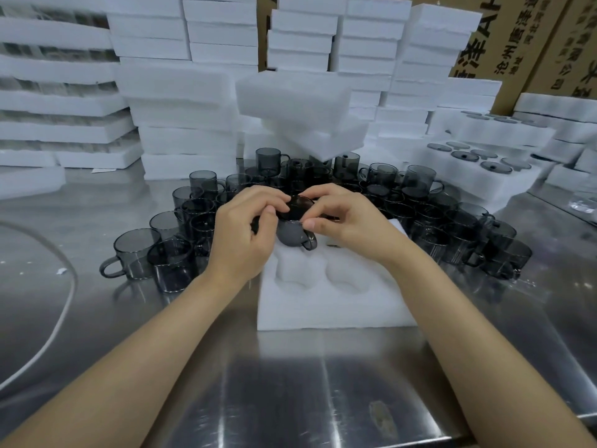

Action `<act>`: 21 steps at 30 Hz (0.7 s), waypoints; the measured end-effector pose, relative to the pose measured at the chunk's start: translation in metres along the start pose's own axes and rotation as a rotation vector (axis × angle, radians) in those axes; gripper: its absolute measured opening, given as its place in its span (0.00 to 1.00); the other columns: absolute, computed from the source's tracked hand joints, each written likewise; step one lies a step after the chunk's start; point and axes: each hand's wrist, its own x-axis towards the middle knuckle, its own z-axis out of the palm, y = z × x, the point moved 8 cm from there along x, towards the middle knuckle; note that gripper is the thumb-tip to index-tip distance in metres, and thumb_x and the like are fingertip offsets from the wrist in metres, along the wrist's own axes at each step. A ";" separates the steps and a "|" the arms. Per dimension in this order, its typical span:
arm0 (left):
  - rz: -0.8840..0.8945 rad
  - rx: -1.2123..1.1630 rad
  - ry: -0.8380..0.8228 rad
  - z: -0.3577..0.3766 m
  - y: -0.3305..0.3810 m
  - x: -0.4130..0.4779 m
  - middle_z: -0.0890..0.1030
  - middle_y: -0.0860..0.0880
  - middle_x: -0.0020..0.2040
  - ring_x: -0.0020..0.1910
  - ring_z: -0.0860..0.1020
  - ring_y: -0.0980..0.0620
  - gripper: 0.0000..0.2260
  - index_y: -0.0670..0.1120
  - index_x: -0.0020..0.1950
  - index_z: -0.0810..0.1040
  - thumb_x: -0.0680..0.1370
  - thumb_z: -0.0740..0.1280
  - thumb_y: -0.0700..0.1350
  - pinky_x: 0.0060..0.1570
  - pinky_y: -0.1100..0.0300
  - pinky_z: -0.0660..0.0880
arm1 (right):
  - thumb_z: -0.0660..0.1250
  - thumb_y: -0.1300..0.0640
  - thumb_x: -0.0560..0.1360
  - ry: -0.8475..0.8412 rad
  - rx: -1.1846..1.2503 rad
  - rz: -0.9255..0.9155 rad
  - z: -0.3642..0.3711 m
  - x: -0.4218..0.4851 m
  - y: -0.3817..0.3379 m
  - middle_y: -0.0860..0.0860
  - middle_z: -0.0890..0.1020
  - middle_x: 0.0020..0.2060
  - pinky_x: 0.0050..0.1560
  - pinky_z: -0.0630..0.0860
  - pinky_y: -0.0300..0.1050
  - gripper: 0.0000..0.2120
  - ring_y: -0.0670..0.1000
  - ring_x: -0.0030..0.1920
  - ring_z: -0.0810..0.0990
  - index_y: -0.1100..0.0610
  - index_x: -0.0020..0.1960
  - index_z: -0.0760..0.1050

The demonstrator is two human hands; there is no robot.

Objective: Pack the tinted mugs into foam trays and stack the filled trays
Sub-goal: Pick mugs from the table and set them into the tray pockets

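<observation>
Both bare arms reach forward over the shiny metal table (290, 383). The left hand (240, 234) and the right hand (349, 221) meet in the middle, just above the far end of a white foam tray (323, 305). The fingers (274, 202) of both hands are curled in and pinch a dark mug (292, 234) from its two sides. The mug is see-through and smoky grey. It is tilted, with its round rim toward the fingers and its handle sticking out low on the right. It sits at the far part of the tray, but it is hard to tell how deep it is in its hole.

The tray lies flat on the table near the person. Its two near holes have nothing in them.

Behind the hands, many more grey mugs (420, 185) stand close together on the table in a wide curve. To the right, another foam tray (478, 176) holds mugs in its holes. Tall piles of white foam trays (187, 101) stand at the back, with brown cardboard boxes (533, 43) behind them.
</observation>
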 end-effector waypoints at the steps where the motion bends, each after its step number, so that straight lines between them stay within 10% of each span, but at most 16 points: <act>1: -0.014 0.001 0.008 0.000 -0.001 0.000 0.83 0.45 0.47 0.49 0.80 0.49 0.13 0.37 0.43 0.82 0.76 0.58 0.36 0.52 0.61 0.75 | 0.71 0.63 0.74 -0.001 0.021 0.010 0.000 0.000 0.001 0.45 0.75 0.57 0.57 0.73 0.35 0.08 0.40 0.54 0.79 0.51 0.41 0.81; 21: -0.026 0.066 -0.004 -0.002 -0.010 0.002 0.83 0.46 0.37 0.39 0.78 0.55 0.14 0.39 0.37 0.83 0.73 0.57 0.39 0.41 0.66 0.74 | 0.70 0.61 0.75 -0.073 -0.118 -0.003 0.010 -0.002 0.006 0.48 0.76 0.60 0.63 0.70 0.38 0.08 0.41 0.65 0.72 0.50 0.40 0.80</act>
